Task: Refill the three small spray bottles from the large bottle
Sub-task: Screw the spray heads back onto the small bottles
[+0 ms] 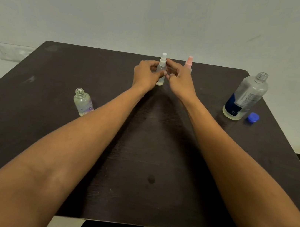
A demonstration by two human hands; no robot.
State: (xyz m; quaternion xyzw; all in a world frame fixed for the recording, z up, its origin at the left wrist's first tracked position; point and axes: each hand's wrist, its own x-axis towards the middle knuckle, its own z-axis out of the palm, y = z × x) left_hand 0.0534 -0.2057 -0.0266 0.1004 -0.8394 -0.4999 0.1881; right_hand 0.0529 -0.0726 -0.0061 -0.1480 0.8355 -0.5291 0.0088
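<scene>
Left hand grips the white spray bottle, right hand pinches its collar, and a jerky twist could topple the pink spray bottle just behind.

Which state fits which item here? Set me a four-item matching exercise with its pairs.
Items:
1 large bottle
2 blue cap
3 white-topped spray bottle
4 flowered bottle

States:
A between left hand and right hand
B right side, neck open
C lying beside the large bottle
D left side, top off

Pairs: 1-B; 2-C; 3-A; 4-D
</scene>
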